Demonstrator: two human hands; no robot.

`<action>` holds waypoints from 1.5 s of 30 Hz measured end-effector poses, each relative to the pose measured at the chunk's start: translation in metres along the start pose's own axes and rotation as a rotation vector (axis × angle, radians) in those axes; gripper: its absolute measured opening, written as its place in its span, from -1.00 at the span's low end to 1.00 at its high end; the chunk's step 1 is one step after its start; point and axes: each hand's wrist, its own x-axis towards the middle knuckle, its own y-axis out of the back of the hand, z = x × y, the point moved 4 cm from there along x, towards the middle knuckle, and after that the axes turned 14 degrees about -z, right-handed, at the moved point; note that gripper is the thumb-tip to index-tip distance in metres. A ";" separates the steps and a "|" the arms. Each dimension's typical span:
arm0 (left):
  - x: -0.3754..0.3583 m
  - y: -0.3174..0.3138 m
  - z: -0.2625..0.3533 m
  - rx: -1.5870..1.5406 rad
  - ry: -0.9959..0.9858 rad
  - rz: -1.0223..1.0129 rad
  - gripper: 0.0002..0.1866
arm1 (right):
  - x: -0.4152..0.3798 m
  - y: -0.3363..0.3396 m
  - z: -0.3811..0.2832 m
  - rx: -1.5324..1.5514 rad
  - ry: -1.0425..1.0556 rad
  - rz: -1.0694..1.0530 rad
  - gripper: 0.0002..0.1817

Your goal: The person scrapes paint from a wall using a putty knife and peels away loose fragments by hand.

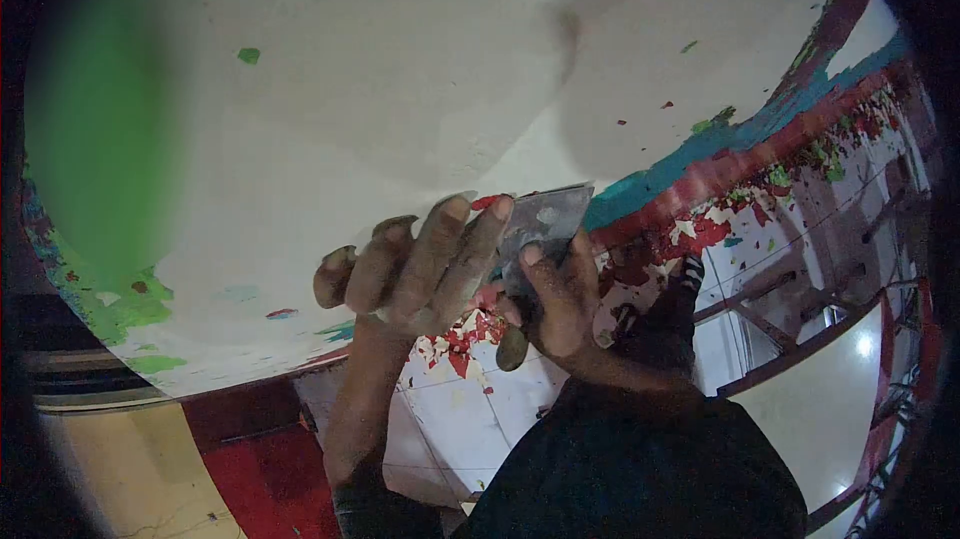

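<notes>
A broad white wall surface [380,89] with scraps of green, teal and red paint fills the upper view. My right hand [560,304] grips a flat grey metal scraper blade [548,214], thumb pressed along its face. The blade's top edge lies at the border between the bare white area and a red-and-teal painted band [690,164]. Left of it, my left hand [420,264] reaches up with fingers spread and tips against the white surface. Its index fingertip is right at the blade's left edge, beside a small red paint flake.
Red, white and green paint flakes [460,344] lie scattered over the white tiled floor [480,419] below. A dark metal frame [770,324] stands at the right. At lower left are a red panel [270,469] and dark striped steps [70,359].
</notes>
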 end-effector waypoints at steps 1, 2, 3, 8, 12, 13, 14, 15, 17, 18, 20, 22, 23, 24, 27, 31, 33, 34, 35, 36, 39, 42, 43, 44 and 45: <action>-0.001 0.004 0.000 0.004 -0.010 -0.069 -0.68 | 0.001 -0.002 0.002 0.062 0.005 -0.010 -0.61; -0.001 0.005 0.000 0.008 -0.019 -0.137 -0.67 | 0.002 -0.002 0.003 0.074 0.018 -0.014 -0.60; -0.002 0.006 0.000 0.001 -0.047 -0.150 -0.73 | 0.002 -0.002 0.005 0.085 0.030 -0.018 -0.58; 0.006 0.009 0.000 0.035 -0.135 -0.149 -0.78 | 0.005 -0.001 0.002 0.094 0.089 -0.030 -0.56; 0.007 0.011 -0.001 0.036 -0.153 -0.147 -0.75 | 0.004 0.002 0.001 0.054 0.105 -0.043 -0.55; 0.007 0.010 0.000 0.048 -0.151 -0.123 -0.74 | 0.003 0.002 0.000 0.044 0.102 -0.056 -0.55; 0.007 0.009 0.000 0.060 -0.148 -0.100 -0.74 | 0.004 0.002 -0.002 0.064 0.089 -0.064 -0.54; 0.005 0.008 0.000 0.037 -0.136 -0.108 -0.74 | 0.003 0.000 -0.005 0.084 0.074 -0.072 -0.54; 0.001 0.008 0.001 0.001 -0.122 -0.121 -0.73 | 0.003 0.000 -0.007 0.069 0.083 -0.077 -0.55; 0.001 0.008 0.000 -0.013 -0.121 -0.126 -0.72 | 0.003 0.001 -0.006 0.035 0.109 -0.075 -0.56; 0.004 0.012 0.000 -0.019 -0.140 -0.128 -0.70 | 0.003 0.001 -0.007 -0.011 0.149 -0.082 -0.58; -0.002 0.010 0.001 -0.031 -0.068 -0.085 -0.70 | 0.002 0.001 -0.010 -0.036 0.180 -0.097 -0.60; -0.003 0.009 0.001 -0.054 -0.050 -0.061 -0.70 | 0.001 0.000 -0.012 -0.023 0.210 -0.131 -0.61; -0.004 0.009 0.001 -0.077 -0.032 -0.036 -0.68 | -0.001 -0.002 -0.016 -0.010 0.239 -0.166 -0.63; -0.006 0.009 0.000 -0.171 -0.044 0.017 -0.68 | -0.001 0.005 -0.020 -0.192 0.297 -0.167 -0.68; -0.008 0.014 -0.005 -0.330 -0.097 0.052 -0.74 | -0.009 0.028 -0.013 -0.472 0.211 -0.193 -0.73; -0.009 0.015 -0.007 -0.383 -0.107 0.026 -0.74 | -0.012 0.029 -0.020 -0.607 0.167 -0.176 -0.72; -0.008 0.015 -0.008 -0.370 -0.106 -0.013 -0.73 | -0.013 0.028 -0.024 -0.679 0.148 -0.156 -0.72; -0.008 0.014 -0.007 -0.366 -0.091 -0.019 -0.72 | -0.011 0.027 -0.026 -0.614 0.123 -0.142 -0.71; -0.007 0.013 -0.007 -0.362 -0.077 -0.025 -0.71 | -0.010 0.026 -0.027 -0.549 0.098 -0.130 -0.70; -0.007 0.007 -0.006 -0.356 0.019 0.047 -0.70 | -0.003 0.022 -0.029 -0.490 0.097 -0.138 -0.68; -0.002 0.009 -0.004 -0.269 0.090 0.073 -0.71 | -0.002 0.018 -0.029 -0.367 -0.005 -0.123 -0.66; 0.003 0.010 -0.002 -0.215 0.081 0.062 -0.72 | -0.003 0.016 -0.028 -0.303 -0.064 -0.110 -0.66; 0.006 0.011 -0.001 -0.162 0.072 0.050 -0.72 | -0.004 0.014 -0.029 -0.298 -0.045 -0.106 -0.65; 0.007 0.011 0.000 -0.154 0.078 0.034 -0.73 | -0.004 0.013 -0.028 -0.293 -0.026 -0.100 -0.64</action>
